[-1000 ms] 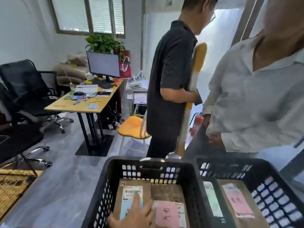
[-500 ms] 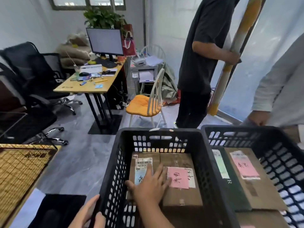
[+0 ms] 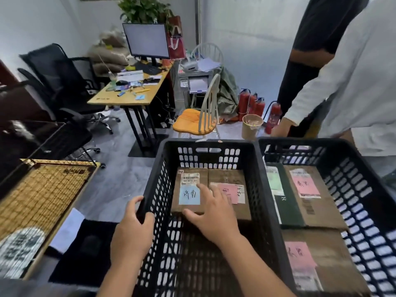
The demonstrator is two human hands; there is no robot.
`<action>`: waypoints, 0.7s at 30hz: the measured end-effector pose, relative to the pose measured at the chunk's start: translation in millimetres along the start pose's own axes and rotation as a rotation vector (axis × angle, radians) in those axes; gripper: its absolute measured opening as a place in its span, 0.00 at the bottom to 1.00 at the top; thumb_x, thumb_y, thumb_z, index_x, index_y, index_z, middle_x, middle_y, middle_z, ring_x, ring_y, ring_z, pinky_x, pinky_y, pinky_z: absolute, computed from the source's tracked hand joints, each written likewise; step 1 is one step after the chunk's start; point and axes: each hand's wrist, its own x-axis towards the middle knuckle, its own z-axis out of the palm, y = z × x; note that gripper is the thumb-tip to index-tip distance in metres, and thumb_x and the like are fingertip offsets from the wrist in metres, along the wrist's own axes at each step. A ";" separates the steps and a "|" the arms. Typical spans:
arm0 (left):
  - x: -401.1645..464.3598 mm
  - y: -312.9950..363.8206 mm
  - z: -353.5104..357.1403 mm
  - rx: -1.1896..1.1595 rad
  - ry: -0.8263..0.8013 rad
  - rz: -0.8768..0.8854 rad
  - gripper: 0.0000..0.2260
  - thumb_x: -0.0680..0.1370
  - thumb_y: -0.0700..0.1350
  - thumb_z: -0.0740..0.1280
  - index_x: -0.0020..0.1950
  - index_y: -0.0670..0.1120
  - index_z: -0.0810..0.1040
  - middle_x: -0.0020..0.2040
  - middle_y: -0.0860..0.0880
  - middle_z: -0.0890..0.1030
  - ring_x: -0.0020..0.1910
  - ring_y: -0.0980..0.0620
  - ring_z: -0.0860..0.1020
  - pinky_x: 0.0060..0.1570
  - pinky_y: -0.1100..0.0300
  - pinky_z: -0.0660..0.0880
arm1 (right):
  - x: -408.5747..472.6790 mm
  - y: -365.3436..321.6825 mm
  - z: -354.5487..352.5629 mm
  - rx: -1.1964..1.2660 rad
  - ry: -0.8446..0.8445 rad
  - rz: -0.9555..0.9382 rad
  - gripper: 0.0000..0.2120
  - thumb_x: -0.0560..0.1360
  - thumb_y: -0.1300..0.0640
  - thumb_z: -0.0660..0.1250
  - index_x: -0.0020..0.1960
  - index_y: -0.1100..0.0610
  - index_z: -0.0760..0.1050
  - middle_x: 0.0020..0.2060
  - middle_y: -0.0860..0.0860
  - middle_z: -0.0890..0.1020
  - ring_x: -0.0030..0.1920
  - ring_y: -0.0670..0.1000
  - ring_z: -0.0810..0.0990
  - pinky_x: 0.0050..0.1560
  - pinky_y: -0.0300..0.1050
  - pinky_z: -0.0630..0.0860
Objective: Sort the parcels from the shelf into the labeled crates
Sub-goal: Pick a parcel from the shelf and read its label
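Against the far wall of the left crate lie two brown cardboard parcels side by side: the blue-label parcel at the left and the pink-label parcel touching it on the right. The right hand rests on them with fingers spread and fairly straight, its grip wide and holding nothing, thumb at the near edge of the blue-label one. The left hand curls its grip round the crate's left rim. These boxes look stiff, flat and probably light (though their contents are unknown), best pinched across opposite edges. Nearer the camera that crate's floor is bare mesh. The right crate holds a dark green parcel and two brown parcels with pink labels.
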 end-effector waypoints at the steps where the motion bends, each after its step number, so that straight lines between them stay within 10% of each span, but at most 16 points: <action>1: -3.8 3.0 0.5 0.007 0.001 -0.001 0.19 0.84 0.51 0.64 0.74 0.63 0.67 0.50 0.58 0.79 0.41 0.47 0.83 0.37 0.53 0.77 | -6.6 3.2 -7.1 0.006 -0.021 -0.031 0.40 0.75 0.29 0.64 0.81 0.40 0.54 0.80 0.48 0.62 0.81 0.56 0.59 0.79 0.61 0.61; 8: -58.5 45.5 13.8 0.006 0.140 0.071 0.24 0.81 0.51 0.67 0.77 0.58 0.69 0.73 0.50 0.75 0.70 0.45 0.74 0.68 0.41 0.76 | -43.3 25.9 -66.9 0.047 -0.089 -0.228 0.35 0.77 0.33 0.66 0.80 0.40 0.59 0.76 0.46 0.68 0.76 0.51 0.66 0.74 0.53 0.68; 21: -258.5 89.1 17.5 -0.160 0.385 0.047 0.18 0.83 0.49 0.66 0.72 0.63 0.73 0.71 0.60 0.76 0.69 0.57 0.75 0.68 0.55 0.73 | -142.1 27.5 -156.8 0.250 -0.146 -0.622 0.27 0.79 0.38 0.67 0.76 0.40 0.66 0.71 0.42 0.74 0.70 0.46 0.71 0.62 0.43 0.66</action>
